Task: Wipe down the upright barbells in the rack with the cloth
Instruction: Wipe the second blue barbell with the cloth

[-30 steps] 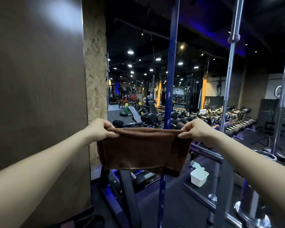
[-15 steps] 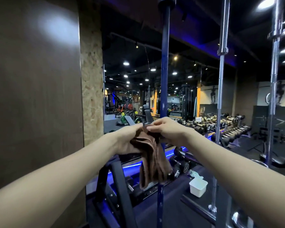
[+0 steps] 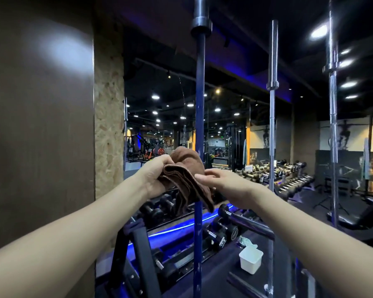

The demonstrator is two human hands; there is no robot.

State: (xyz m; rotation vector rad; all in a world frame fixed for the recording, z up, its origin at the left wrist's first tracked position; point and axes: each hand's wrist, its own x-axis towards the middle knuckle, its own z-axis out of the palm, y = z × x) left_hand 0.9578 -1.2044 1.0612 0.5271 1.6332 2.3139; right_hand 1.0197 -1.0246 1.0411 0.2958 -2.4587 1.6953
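Note:
A folded brown cloth (image 3: pixel 186 177) is bunched at chest height in front of a dark blue upright barbell (image 3: pixel 200 108). My left hand (image 3: pixel 157 176) grips the cloth's left side. My right hand (image 3: pixel 223 182) pinches its right edge with the fingertips. The cloth hides the blue bar's shaft just behind it; whether it touches the bar I cannot tell. Two chrome upright barbells stand to the right: one barbell (image 3: pixel 272 134) in the middle, another barbell (image 3: pixel 333 130) farther right.
A brown wall (image 3: pixel 39 130) fills the left side. A black rack frame (image 3: pixel 142 252) stands low at centre-left. Dumbbell racks (image 3: pixel 284 177) line the floor behind the bars. A white tub (image 3: pixel 250 260) sits on the floor to the lower right.
The cloth went from spread wide between both hands to folded and bunched. Both hands came together and rose, and the view tilted upward to show the bars' collars.

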